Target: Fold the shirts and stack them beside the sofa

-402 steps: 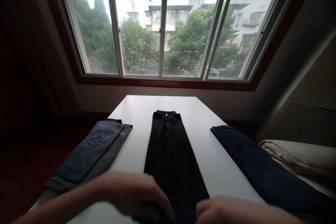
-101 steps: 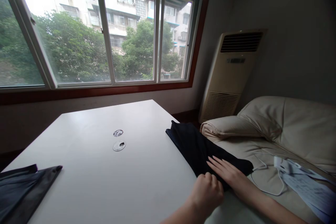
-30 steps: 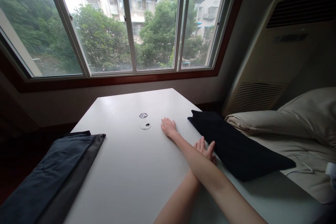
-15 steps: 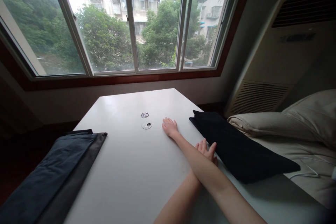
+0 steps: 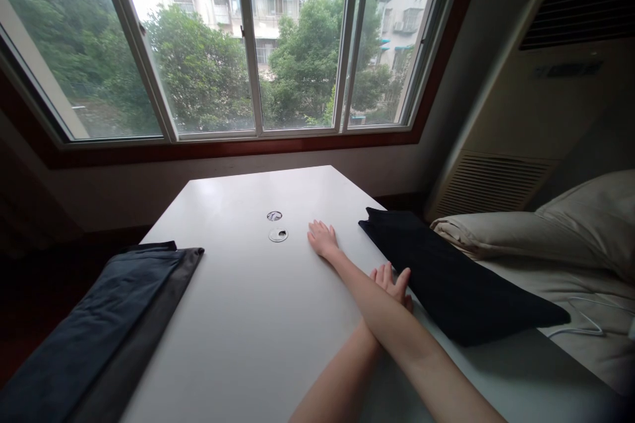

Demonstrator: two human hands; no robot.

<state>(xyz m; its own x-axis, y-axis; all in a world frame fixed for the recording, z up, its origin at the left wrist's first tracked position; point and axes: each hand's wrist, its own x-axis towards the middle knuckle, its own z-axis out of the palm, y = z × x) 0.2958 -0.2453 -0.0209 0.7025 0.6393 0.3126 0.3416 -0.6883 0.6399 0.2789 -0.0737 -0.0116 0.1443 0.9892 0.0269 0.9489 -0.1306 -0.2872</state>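
My forearms cross over the white table [image 5: 238,317], the right one lying on top. My right hand [image 5: 322,238] rests flat on the tabletop with its fingers stretched out, just right of two round cable holes. Partly hidden under my right forearm, my left hand [image 5: 394,283] has its fingers apart and holds nothing. Its fingertips are at the near left edge of a folded black garment [image 5: 446,277]; whether they touch the cloth I cannot tell. That garment lies along the table's right side. Folded dark blue cloth [image 5: 94,317] lies over dark grey cloth [image 5: 143,337] on the left side.
One round cable hole [image 5: 274,216] is uncovered, and a second has a cover [image 5: 278,235]. Beyond the table is a sliding window [image 5: 258,134]. A beige bed with rolled bedding [image 5: 496,231] and a white cable [image 5: 590,324] is at right, near a floor-standing air conditioner [image 5: 501,175].
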